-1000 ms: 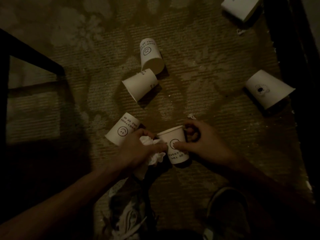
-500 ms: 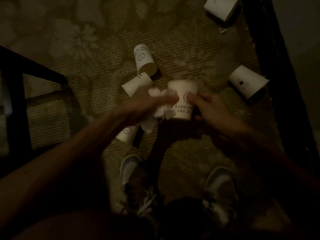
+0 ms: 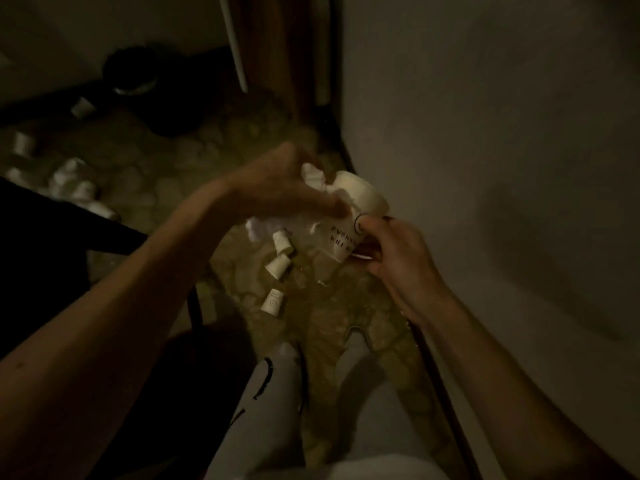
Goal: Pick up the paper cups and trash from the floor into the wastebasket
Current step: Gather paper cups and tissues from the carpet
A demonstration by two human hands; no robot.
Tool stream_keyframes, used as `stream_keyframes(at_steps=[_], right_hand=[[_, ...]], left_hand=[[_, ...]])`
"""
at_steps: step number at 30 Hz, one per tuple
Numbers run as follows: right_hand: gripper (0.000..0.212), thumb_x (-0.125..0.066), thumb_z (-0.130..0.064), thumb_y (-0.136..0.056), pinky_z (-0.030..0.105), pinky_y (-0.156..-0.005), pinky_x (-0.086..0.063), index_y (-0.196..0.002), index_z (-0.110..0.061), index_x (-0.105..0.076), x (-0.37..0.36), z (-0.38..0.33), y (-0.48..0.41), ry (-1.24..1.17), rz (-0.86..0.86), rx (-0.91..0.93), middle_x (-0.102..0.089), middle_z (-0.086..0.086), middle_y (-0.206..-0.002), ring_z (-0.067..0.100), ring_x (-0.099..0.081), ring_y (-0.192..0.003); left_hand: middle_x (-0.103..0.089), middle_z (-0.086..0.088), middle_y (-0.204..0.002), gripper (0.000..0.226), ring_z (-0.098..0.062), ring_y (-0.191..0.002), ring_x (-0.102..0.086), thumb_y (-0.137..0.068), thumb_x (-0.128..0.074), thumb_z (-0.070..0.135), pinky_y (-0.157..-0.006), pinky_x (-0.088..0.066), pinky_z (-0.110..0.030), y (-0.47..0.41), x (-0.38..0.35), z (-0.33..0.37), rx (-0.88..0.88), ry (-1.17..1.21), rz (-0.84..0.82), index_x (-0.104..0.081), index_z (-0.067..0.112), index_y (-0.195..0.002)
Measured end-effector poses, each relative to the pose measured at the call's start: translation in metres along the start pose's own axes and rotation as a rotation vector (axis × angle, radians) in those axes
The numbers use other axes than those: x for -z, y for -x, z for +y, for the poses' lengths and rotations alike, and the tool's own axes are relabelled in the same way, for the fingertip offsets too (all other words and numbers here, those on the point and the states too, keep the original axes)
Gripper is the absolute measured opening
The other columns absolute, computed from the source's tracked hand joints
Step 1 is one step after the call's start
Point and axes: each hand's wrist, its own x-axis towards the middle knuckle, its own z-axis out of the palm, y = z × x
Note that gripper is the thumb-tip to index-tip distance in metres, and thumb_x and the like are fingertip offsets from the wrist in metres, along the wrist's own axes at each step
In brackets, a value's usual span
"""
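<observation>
My right hand (image 3: 394, 258) grips a white paper cup (image 3: 353, 216) with a printed smiley, held up in front of me and tilted. My left hand (image 3: 280, 181) holds crumpled white paper (image 3: 313, 178) at the cup's rim; more of the paper (image 3: 258, 226) hangs below the hand. Three paper cups lie on the patterned carpet below: one (image 3: 282, 241), a second (image 3: 278, 266) and a third (image 3: 272, 301). A dark round wastebasket (image 3: 133, 72) stands at the far left by the wall. More cups (image 3: 74, 183) lie at the left.
A grey wall (image 3: 502, 168) fills the right side, with a dark baseboard (image 3: 440, 375) along the carpet. Dark furniture (image 3: 52, 244) stands at the left. My legs (image 3: 273, 393) in light trousers show at the bottom. A door frame (image 3: 311, 64) rises at the back.
I have risen from a crouch, lifting the cup and the crumpled paper off the floor. The view now takes in the wall, the wastebasket and more cups at the left.
</observation>
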Motion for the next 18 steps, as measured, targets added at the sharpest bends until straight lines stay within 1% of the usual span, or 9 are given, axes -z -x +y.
stream_keyframes(at_steps=[2, 3, 6, 8, 9, 11, 14, 16, 18], right_hand=[[0.027, -0.056, -0.022, -0.096, 0.032, -0.078, -0.058, -0.113, -0.003, -0.063, -0.009, -0.048, 0.054, -0.049, 0.008, 0.03, -0.073, 0.012, -0.102, 0.021, -0.072, -0.096], [0.026, -0.056, -0.022, -0.096, 0.033, -0.079, -0.058, -0.112, -0.003, -0.064, -0.016, -0.068, 0.079, -0.079, 0.027, 0.056, -0.073, 0.012, -0.102, 0.021, -0.071, -0.097], [0.024, -0.055, -0.021, -0.096, 0.034, -0.081, -0.058, -0.111, -0.004, -0.064, -0.03, -0.11, 0.15, -0.164, 0.138, 0.126, -0.072, 0.012, -0.106, 0.021, -0.071, -0.097], [0.027, -0.058, -0.022, -0.093, 0.031, -0.075, -0.058, -0.114, -0.005, -0.062, -0.033, -0.123, 0.194, -0.241, 0.245, 0.167, -0.072, 0.012, -0.106, 0.02, -0.072, -0.094], [0.034, -0.06, -0.024, -0.09, 0.029, -0.072, -0.058, -0.118, -0.006, -0.06, -0.034, -0.127, 0.217, -0.271, 0.295, 0.192, -0.071, 0.012, -0.109, 0.019, -0.072, -0.094], [0.044, -0.062, -0.028, -0.085, 0.03, -0.073, -0.058, -0.124, -0.007, -0.059, -0.033, -0.126, 0.265, -0.29, 0.376, 0.233, -0.07, 0.013, -0.113, 0.02, -0.072, -0.097], [0.033, -0.063, -0.026, -0.091, 0.037, -0.08, -0.058, -0.118, -0.007, -0.065, -0.023, -0.112, 0.34, -0.327, 0.553, 0.31, -0.071, 0.013, -0.112, 0.026, -0.07, -0.101], [0.033, -0.064, -0.036, -0.09, 0.041, -0.087, -0.056, -0.115, -0.014, -0.067, -0.016, -0.093, 0.388, -0.335, 0.679, 0.364, -0.073, 0.007, -0.111, 0.024, -0.07, -0.103], [0.043, -0.065, -0.05, -0.082, 0.041, -0.089, -0.056, -0.111, -0.018, -0.068, -0.011, -0.07, 0.436, -0.29, 0.82, 0.415, -0.074, 0.003, -0.108, 0.021, -0.071, -0.101]], left_hand=[[-0.067, 0.012, -0.087, 0.047, -0.005, -0.075, -0.067, -0.073, -0.078, 0.049, -0.05, -0.049, -0.015, 0.041, 0.027, 0.057, -0.036, -0.083, 0.01, -0.067, 0.022, -0.11], [-0.063, 0.014, -0.092, 0.051, -0.003, -0.079, -0.064, -0.073, -0.077, 0.051, -0.052, -0.047, -0.013, 0.061, 0.038, 0.081, -0.063, -0.128, 0.02, -0.065, 0.023, -0.114], [-0.063, 0.014, -0.091, 0.047, 0.001, -0.077, -0.062, -0.069, -0.078, 0.056, -0.048, -0.043, -0.011, 0.113, 0.058, 0.145, -0.212, -0.241, 0.078, -0.066, 0.028, -0.103], [-0.065, 0.014, -0.088, 0.042, 0.001, -0.074, -0.063, -0.066, -0.079, 0.057, -0.05, -0.043, -0.013, 0.14, 0.062, 0.178, -0.354, -0.301, 0.077, -0.067, 0.029, -0.096], [-0.065, 0.015, -0.086, 0.04, 0.002, -0.074, -0.064, -0.066, -0.079, 0.056, -0.05, -0.044, -0.013, 0.153, 0.06, 0.192, -0.416, -0.311, 0.047, -0.067, 0.029, -0.094], [-0.066, 0.015, -0.084, 0.037, 0.006, -0.076, -0.063, -0.067, -0.077, 0.057, -0.052, -0.048, -0.014, 0.182, 0.046, 0.218, -0.553, -0.304, -0.041, -0.066, 0.03, -0.091], [-0.068, 0.015, -0.085, 0.049, 0.005, -0.078, -0.065, -0.062, -0.075, 0.065, -0.059, -0.051, -0.014, 0.22, 0.005, 0.25, -0.741, -0.246, -0.145, -0.065, 0.03, -0.094], [-0.069, 0.017, -0.089, 0.05, 0.006, -0.084, -0.064, -0.065, -0.081, 0.059, -0.065, -0.051, -0.012, 0.24, -0.031, 0.264, -0.819, -0.186, -0.232, -0.064, 0.03, -0.101], [-0.07, 0.019, -0.093, 0.046, 0.006, -0.087, -0.065, -0.069, -0.083, 0.052, -0.07, -0.054, -0.014, 0.26, -0.073, 0.277, -0.863, -0.116, -0.363, -0.065, 0.03, -0.105]])
